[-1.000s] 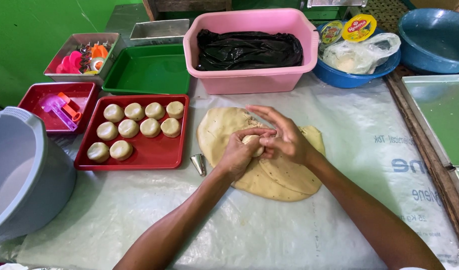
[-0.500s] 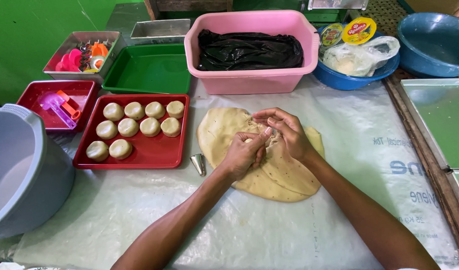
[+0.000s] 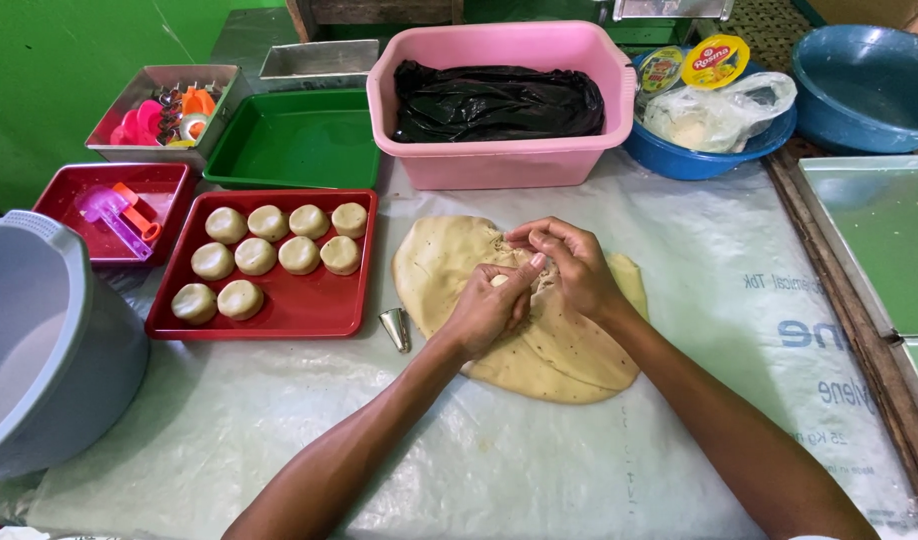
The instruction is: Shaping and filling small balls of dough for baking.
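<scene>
A flat sheet of pale dough [image 3: 559, 350] lies on the plastic-covered table [image 3: 279, 440]. Above its middle, my left hand [image 3: 487, 312] and my right hand [image 3: 567, 265] meet and pinch a small piece of dough [image 3: 501, 281] between their fingertips. A small metal cone cutter [image 3: 395, 328] rests on the table just left of the sheet. To the left stands a red tray [image 3: 314, 310] with several round dough pieces [image 3: 279, 250] in rows.
A pink tub [image 3: 499, 160] with a black bag stands at the back. A green tray [image 3: 289, 140], a metal tin of colourful cutters [image 3: 164, 110], a smaller red tray [image 3: 79, 195], a grey bucket [image 3: 39, 340], blue bowls [image 3: 859, 85] and green trays [image 3: 879, 230] surround the work area.
Both hands stay over the dough sheet, kneading the small piece; the fingers have shifted slightly and the right hand's fingertips now curl over the left.
</scene>
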